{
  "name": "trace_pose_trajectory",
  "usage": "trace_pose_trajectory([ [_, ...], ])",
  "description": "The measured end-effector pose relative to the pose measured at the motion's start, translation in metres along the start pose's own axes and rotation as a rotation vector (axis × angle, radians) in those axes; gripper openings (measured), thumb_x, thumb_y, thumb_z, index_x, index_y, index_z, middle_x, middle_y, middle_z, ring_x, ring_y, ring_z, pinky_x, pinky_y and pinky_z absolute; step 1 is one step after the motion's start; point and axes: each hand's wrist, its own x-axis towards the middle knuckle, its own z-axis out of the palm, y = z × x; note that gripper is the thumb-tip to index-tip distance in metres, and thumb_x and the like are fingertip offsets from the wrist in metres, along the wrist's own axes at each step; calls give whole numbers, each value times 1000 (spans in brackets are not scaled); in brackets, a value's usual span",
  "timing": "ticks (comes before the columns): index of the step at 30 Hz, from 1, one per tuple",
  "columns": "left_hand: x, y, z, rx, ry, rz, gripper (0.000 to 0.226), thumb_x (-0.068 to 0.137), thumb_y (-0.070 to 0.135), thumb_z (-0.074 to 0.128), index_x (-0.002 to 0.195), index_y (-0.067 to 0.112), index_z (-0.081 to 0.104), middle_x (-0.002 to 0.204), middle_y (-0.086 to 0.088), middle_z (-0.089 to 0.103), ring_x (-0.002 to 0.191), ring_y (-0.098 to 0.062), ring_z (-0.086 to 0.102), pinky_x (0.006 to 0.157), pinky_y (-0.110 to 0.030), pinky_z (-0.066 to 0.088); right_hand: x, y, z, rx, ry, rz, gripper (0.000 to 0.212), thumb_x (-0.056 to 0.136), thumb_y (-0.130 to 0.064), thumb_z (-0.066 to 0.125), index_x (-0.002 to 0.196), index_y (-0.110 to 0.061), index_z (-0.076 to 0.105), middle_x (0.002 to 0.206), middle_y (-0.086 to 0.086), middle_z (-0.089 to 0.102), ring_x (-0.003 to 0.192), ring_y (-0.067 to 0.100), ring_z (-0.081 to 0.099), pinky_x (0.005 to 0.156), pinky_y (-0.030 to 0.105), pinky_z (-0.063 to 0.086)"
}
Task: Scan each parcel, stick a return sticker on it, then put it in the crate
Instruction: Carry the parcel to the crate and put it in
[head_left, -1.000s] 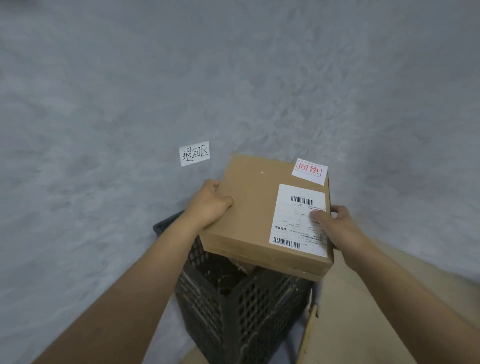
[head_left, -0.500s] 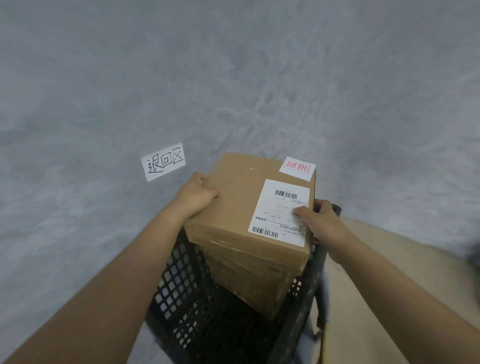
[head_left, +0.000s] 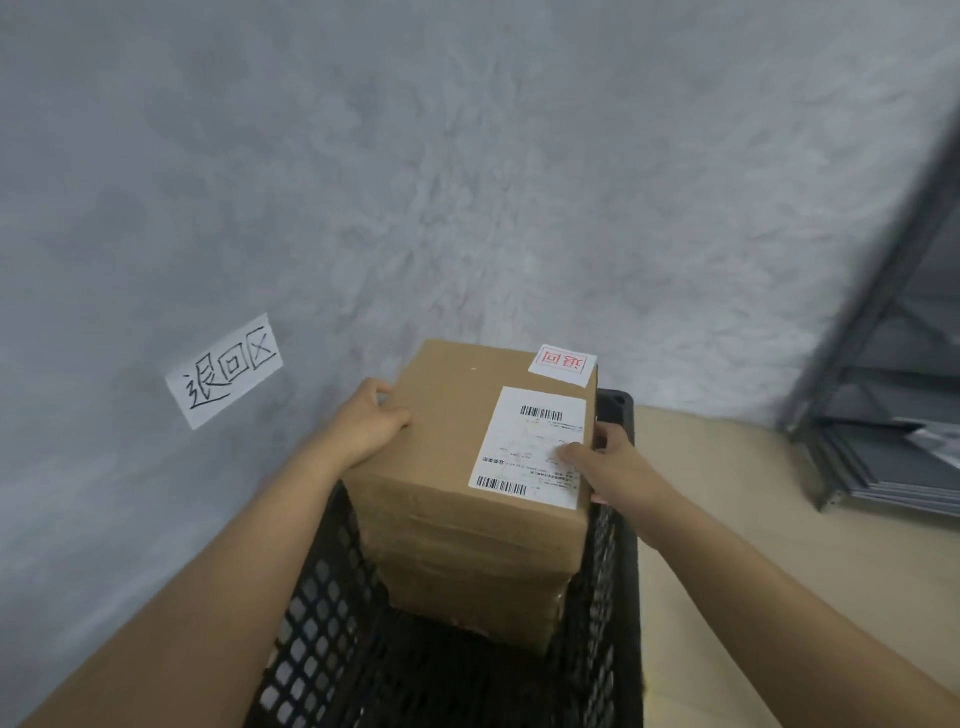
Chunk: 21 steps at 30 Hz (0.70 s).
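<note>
While both hands grasped the parcel (head_left: 457, 431) above the crate's rim a second ago, it now sits lower, on a stack inside the black crate (head_left: 332, 613). One left hand (head_left: 371, 423) grips its edge at nine o'clock; one right hand (head_left: 605, 460) grips the edge at three o'clock, thumb on the single shipping label (head_left: 524, 441). One red return sticker (head_left: 562, 364) lies at the parcel's one o'clock corner. At least two more boxes (head_left: 467, 571) lie beneath. One handwritten wall sign (head_left: 226, 370) hangs at ten o'clock, larger in view than before.
</note>
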Motion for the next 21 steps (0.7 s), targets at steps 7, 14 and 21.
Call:
trace_pose_trajectory([
  [7,2,22,8,184,114,120,51,86,25,60,134,14,45,133,-13,54,115,-30,55,86,-29,43,-26,-3,-16,-148,111,-136,63,91,-35,59,144,-20,29,133,1,53,104,15,55,78,24,42],
  [14,-59,103,62,380,22,558,48,90,27,56,135,17,44,136,-8,49,125,-28,45,101,-40,40,-72,12,-64,-587,291,-303,59,90,-37,57,143,-25,33,144,1,38,126,22,44,98,30,38],
  [21,-173,188,161,541,-31,915,51,92,31,50,141,21,37,141,-5,44,126,-28,41,99,-39,35,-161,51,-177,-871,435,-311,58,91,-36,54,143,-23,32,144,0,35,126,24,39,100,37,41],
])
